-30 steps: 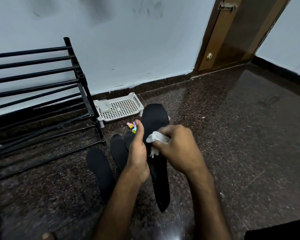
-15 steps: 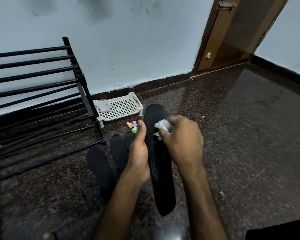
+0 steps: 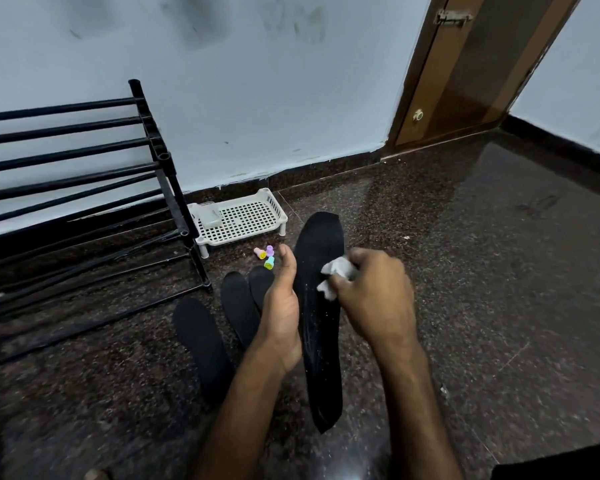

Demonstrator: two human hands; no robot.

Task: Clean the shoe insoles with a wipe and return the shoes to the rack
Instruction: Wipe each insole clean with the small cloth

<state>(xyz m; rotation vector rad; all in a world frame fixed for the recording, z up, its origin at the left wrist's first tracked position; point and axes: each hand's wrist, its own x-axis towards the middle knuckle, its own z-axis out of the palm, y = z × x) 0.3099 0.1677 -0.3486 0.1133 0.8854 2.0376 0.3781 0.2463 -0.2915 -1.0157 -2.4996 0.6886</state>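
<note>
Sensibly, the left hand [image 3: 281, 306] gripped the black insole [image 3: 321, 341] by its edge over the floor [image 3: 482, 306], while the right hand [image 3: 378, 296] pinched the crumpled wipe [image 3: 336, 275] against it; firm full-length strokes would likely clean best.

Left hand [image 3: 282, 317] holds a black insole [image 3: 321, 317] (lint-flecked); right hand [image 3: 374, 299] presses a crumpled wipe [image 3: 336, 277] onto it.

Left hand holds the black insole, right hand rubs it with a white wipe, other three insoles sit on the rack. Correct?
Not the last part: the head view shows the other three insoles lying on the floor beside the rack. The rest holds: left hand holds the black insole, right hand rubs it with the white wipe.
</note>
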